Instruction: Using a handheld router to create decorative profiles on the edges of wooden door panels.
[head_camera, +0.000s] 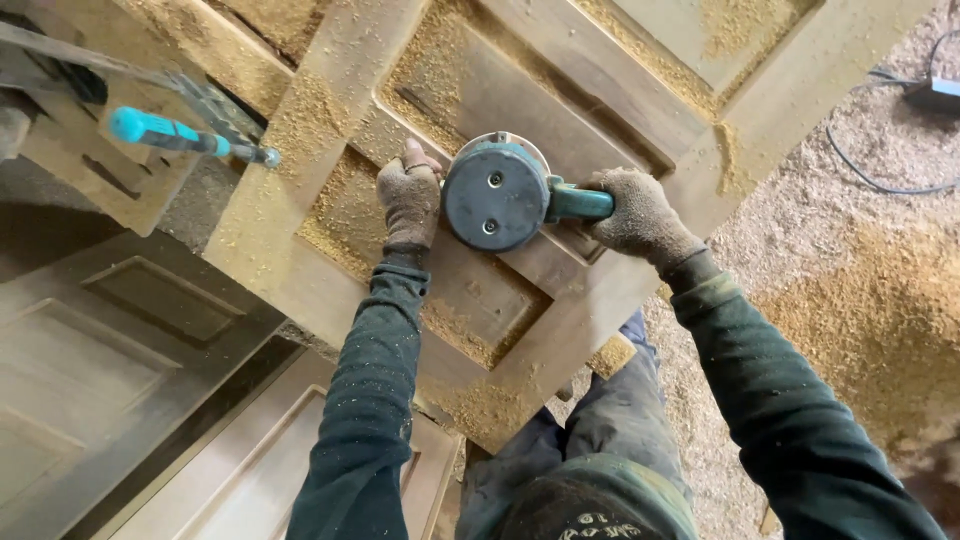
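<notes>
steadying the work, the gloved left hand (410, 200) lies with fingers together, flat on the dusty panelled door (330, 110) just left of the teal power sander (497, 194), likely to brace it, while the right hand (640, 215) has fingers clamped round the sander's handle; no labels readable.

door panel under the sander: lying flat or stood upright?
Flat. The door panel lies face-up with loose sawdust resting on it; the sander sits on top.

Left hand (409, 203) flat, fingers extended; right hand (640, 213) clenched; both arms outstretched, gloved.
</notes>
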